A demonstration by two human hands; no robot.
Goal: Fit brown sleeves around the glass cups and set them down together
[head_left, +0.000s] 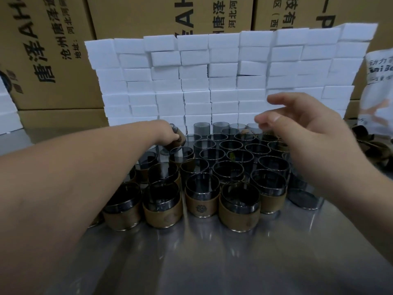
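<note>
Grips a tilted sleeved cup (180,138) in the left hand (167,132), left of centre, just above the far-left edge of the cluster of glass cups (228,173) on the steel tabletop (212,262). Holds the right hand (308,135) spread and empty over the cluster's right side. Shows brown sleeves (162,213) on the front row, white foam blocks (212,81) stacked behind, cardboard boxes (53,50) along the top

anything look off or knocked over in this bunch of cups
Nothing spilled or broken shows. Only the sleeved cup gripped by the left hand at the group's back left is tilted; the other cups stand upright. The white block stack behind is ragged, with rows out of line.
</note>
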